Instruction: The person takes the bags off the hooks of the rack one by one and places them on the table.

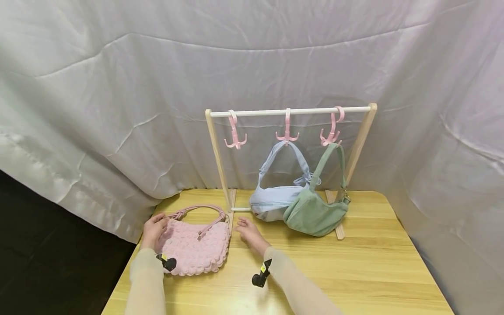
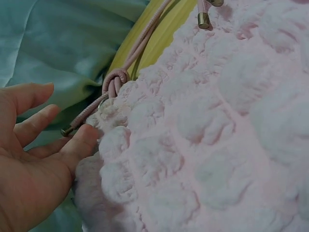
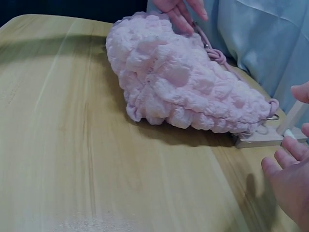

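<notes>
A grasp is seemingly being prepared on the puffy pink fabric bag [image 1: 193, 248] lying on the yellow wooden tabletop [image 1: 354, 271], left hand [image 1: 155, 230] spread at its edge, right hand [image 1: 253, 236] spread beside it; its knotted pink cord strap [image 2: 115, 76] should probably be gripped.

In the head view, the puffy bag [image 1: 193, 249] at seven o'clock is pale pink with an all-over bubble pattern, its cord handle [image 1: 202, 206] duskier pink. The handbag [image 1: 269, 197] at five is plain light blue; the shoulder bag [image 1: 316, 214] at four, sage green. Hooks [image 1: 287, 124] from eleven to two are pink, their rail [image 1: 260, 113] white. The tabletop [image 1: 220, 297] at six is yellow with streaked woodgrain.
</notes>
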`<state>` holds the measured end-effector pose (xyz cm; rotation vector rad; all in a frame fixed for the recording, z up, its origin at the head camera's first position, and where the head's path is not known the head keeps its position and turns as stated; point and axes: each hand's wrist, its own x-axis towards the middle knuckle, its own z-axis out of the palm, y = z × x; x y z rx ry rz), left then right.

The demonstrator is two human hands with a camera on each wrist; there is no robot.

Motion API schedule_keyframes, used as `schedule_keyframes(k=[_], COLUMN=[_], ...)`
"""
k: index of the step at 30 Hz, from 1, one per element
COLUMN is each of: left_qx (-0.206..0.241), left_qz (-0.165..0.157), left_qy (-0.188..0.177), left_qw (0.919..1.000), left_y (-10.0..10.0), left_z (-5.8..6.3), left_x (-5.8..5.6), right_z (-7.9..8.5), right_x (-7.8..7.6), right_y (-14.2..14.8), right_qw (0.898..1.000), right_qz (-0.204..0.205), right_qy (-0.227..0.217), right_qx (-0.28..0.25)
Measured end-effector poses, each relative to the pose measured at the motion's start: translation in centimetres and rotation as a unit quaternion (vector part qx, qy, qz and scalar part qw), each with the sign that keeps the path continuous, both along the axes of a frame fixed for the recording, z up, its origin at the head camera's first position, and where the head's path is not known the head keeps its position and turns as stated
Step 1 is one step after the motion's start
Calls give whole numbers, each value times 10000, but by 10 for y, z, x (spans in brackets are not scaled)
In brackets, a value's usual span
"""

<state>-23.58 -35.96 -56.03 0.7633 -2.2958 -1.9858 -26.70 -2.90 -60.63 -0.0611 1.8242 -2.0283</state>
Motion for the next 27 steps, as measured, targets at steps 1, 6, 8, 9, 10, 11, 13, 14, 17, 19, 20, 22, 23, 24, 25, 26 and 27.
schedule_keyframes(k=[1,6,8,9,10,11,13,14,17,19,20,22,23,24,25,26,27], left_qx=[32,17,-52,-84,-114,-136,-128,-142,-170,-252,-304,-401,-445,-484,-478,-496,-485], left_qz=[-4,-15,-66,-89,-122,-158,-218,-223,-226,-212,-210,-182,-148,-101,-52,5,59], left_qy=[9,22,58,85,115,139,185,178,166,179,202,276,317,363,413,458,495], left_qw=[10000,10000,9999,9999,9998,9997,9995,9995,9995,9993,9991,9986,9984,9981,9980,9977,9976], left_y=[0,1,1,1,1,2,2,3,4,6,7,9,9,10,11,11,12], left_z=[1,7,8,9,10,11,14,15,19,22,23,27,29,31,33,35,37], left_x=[1,4,4,5,5,6,7,8,10,12,13,16,17,19,20,22,23], right_z=[-4,2,4,5,6,7,9,10,12,15,16,18,20,22,24,25,27], right_x=[-3,-4,-4,-4,-4,-4,-5,-5,-5,-5,-5,-5,-5,-4,-4,-4,-4], right_y=[0,5,7,8,9,10,13,14,19,22,23,26,27,28,29,30,32], right_qw=[10000,9999,9999,9999,9999,10000,9999,9999,9995,9990,9987,9979,9975,9971,9967,9960,9955], right_qz=[-24,7,32,46,54,68,89,118,232,334,392,482,524,562,600,644,686], right_qy=[-25,-101,-86,-54,-55,-7,60,94,196,254,297,430,476,513,549,608,647], right_qx=[-30,-138,-103,-72,-78,-68,-65,-80,-117,-129,-118,-53,-31,-3,32,74,112])
